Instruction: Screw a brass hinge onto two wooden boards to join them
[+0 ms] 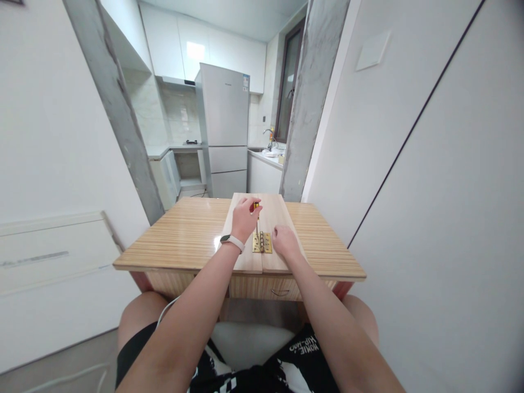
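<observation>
My left hand (244, 214), with a band on its wrist, grips the yellow and black handle of a screwdriver (256, 206). The tool stands upright, its thin shaft pointing down at the left leaf of a brass hinge (262, 243). That hinge lies open across the seam between two pale wooden boards (272, 210) set side by side. Curled closed, my right hand (283, 240) rests on the right board just beside the hinge. Its fingertips are hidden, so I cannot tell if anything is in them.
The boards lie on a striped wooden table (196, 224) with a drawer handle (280, 293) at its front. White walls rise close on both sides. A fridge (227, 120) and a sink counter (266, 164) stand beyond the table.
</observation>
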